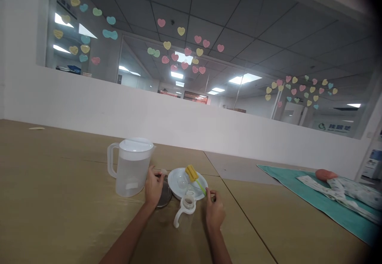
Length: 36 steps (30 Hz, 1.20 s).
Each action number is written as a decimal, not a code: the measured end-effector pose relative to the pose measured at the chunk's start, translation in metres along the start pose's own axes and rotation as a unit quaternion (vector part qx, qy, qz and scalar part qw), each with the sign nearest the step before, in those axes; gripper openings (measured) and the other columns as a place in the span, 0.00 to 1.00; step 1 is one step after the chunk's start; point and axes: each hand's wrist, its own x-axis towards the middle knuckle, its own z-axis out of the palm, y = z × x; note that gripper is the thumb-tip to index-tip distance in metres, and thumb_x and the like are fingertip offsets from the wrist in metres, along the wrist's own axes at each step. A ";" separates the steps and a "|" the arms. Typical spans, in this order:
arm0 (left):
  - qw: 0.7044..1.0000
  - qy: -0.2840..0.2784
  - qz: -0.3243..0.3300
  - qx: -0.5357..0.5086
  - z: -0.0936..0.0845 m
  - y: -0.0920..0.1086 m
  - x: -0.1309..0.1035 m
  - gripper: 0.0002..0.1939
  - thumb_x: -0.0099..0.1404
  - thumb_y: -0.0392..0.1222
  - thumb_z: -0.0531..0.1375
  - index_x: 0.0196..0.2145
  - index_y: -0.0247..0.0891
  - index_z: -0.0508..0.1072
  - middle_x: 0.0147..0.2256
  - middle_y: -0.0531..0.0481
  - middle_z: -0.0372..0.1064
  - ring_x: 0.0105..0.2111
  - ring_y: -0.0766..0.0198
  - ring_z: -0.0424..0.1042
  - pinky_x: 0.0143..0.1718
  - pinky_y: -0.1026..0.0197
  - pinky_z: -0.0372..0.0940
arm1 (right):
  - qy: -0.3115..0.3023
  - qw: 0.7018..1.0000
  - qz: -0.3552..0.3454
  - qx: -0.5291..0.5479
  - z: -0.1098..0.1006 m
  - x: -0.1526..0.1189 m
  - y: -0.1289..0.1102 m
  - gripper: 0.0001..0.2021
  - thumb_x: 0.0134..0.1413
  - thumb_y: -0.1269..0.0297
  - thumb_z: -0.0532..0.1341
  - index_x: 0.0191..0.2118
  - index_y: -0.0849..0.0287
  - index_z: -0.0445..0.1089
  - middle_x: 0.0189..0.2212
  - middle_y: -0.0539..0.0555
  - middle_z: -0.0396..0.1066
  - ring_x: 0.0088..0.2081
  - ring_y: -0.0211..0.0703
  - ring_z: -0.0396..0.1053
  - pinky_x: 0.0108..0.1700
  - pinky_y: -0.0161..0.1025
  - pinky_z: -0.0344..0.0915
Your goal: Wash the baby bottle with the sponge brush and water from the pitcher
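Note:
My right hand [215,212] pinches the green handle of a sponge brush [192,173], whose yellow head rests over a white bowl [173,187]. A clear, rounded piece [182,181] lies inside the bowl. In front of it stands a clear baby bottle with a white neck ring and side handle [180,211]. My left hand [153,189] is closed, fingertips pinching a small pale translucent piece [163,171] of unclear kind. Below those fingers sits a dark round container [165,195], partly hidden by the hand. Just left is a lidded translucent pitcher [131,176].
A teal cloth [286,180] covers the table's right side, with patterned white fabric [352,190] and a reddish-brown rounded object [326,175] on it. A small pale flat object [36,128] lies far left. Behind the table [59,200] rises a white wall [179,120] with a window.

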 end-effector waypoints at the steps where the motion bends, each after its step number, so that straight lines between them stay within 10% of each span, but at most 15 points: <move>1: 0.999 -0.017 0.000 0.030 0.001 -0.004 0.000 0.24 0.62 0.47 0.54 0.53 0.36 0.55 0.35 0.50 0.69 0.25 0.61 0.71 0.33 0.55 0.68 | -0.002 1.000 0.002 0.002 0.000 0.000 0.000 0.39 0.48 0.27 0.36 0.30 0.55 0.71 0.21 0.53 0.69 0.21 0.43 0.64 0.24 0.36 0.50; 17: 0.938 -0.153 0.043 0.307 -0.007 -0.005 -0.006 0.15 0.67 0.35 0.48 0.47 0.35 0.68 0.39 0.40 0.72 0.37 0.54 0.73 0.36 0.57 0.63 | -0.018 0.995 -0.078 0.064 0.004 -0.002 0.005 0.36 0.50 0.29 0.41 0.28 0.56 0.70 0.26 0.56 0.73 0.25 0.44 0.68 0.27 0.36 0.56; 27: 0.926 -0.214 0.218 0.220 -0.002 0.021 -0.019 0.13 0.69 0.44 0.49 0.39 0.40 0.73 0.41 0.48 0.73 0.45 0.55 0.66 0.49 0.51 0.57 | -0.039 0.993 -0.065 0.089 0.000 -0.006 0.000 0.33 0.50 0.31 0.46 0.21 0.56 0.69 0.22 0.54 0.72 0.22 0.40 0.65 0.27 0.34 0.55; 36: 0.924 -0.287 0.215 0.133 0.004 0.023 -0.027 0.16 0.69 0.42 0.48 0.35 0.45 0.75 0.37 0.51 0.76 0.51 0.54 0.63 0.57 0.43 0.43 | -0.040 0.990 -0.065 0.116 -0.002 -0.004 -0.006 0.33 0.51 0.32 0.47 0.21 0.57 0.69 0.21 0.54 0.71 0.22 0.39 0.64 0.28 0.34 0.55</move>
